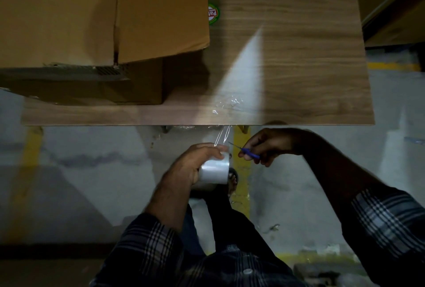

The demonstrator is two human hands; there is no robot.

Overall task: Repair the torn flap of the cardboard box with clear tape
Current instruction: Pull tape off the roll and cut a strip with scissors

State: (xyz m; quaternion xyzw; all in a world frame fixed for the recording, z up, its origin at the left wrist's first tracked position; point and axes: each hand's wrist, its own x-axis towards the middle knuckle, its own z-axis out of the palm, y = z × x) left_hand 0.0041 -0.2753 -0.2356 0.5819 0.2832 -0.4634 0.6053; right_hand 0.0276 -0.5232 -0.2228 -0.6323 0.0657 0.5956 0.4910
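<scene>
A brown cardboard box lies at the table's left, its flaps facing me with a dark gap between them. Below the table's front edge my left hand grips a roll of clear tape. A strip of clear tape runs from the roll up to the table's front edge, where its end is stuck. My right hand holds small blue-handled scissors, blades pointing left at the strip just above the roll.
The wooden table is bare at its right half. A round green and red sticker lies beside the box. Below is a grey floor with yellow lines. More cardboard stands at the far right.
</scene>
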